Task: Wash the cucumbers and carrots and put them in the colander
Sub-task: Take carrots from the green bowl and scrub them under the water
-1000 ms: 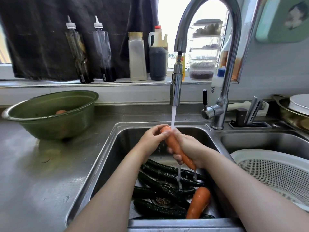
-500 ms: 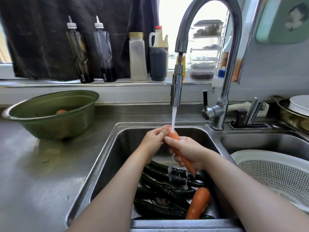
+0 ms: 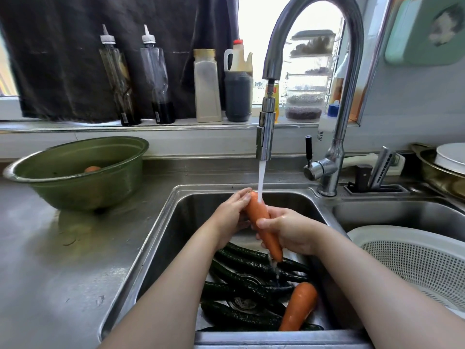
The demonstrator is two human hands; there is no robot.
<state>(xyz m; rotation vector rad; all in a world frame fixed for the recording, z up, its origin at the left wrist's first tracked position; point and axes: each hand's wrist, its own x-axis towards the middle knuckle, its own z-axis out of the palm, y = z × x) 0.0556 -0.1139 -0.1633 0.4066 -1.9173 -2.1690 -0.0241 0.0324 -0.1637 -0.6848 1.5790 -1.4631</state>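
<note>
Over the left sink basin (image 3: pixel 176 222), both my hands hold one orange carrot (image 3: pixel 260 217) under the running tap water. My left hand (image 3: pixel 232 212) grips its thick top end. My right hand (image 3: pixel 289 231) wraps around its middle, and the tip points down. On the basin floor lie several dark green cucumbers (image 3: pixel 241 285) and a second carrot (image 3: pixel 298 307). The white colander (image 3: pixel 415 260) sits in the right basin; the part I can see holds nothing.
A tall chrome faucet (image 3: pixel 334 157) arches over the sink with water flowing. A green bowl (image 3: pixel 75 180) on the left counter holds something orange. Bottles line the window sill. A knife holder and stacked dishes stand at the right.
My right hand slid down the carrot toward its middle, exposing more of the upper part. The left hand stays at the top end under the stream.
</note>
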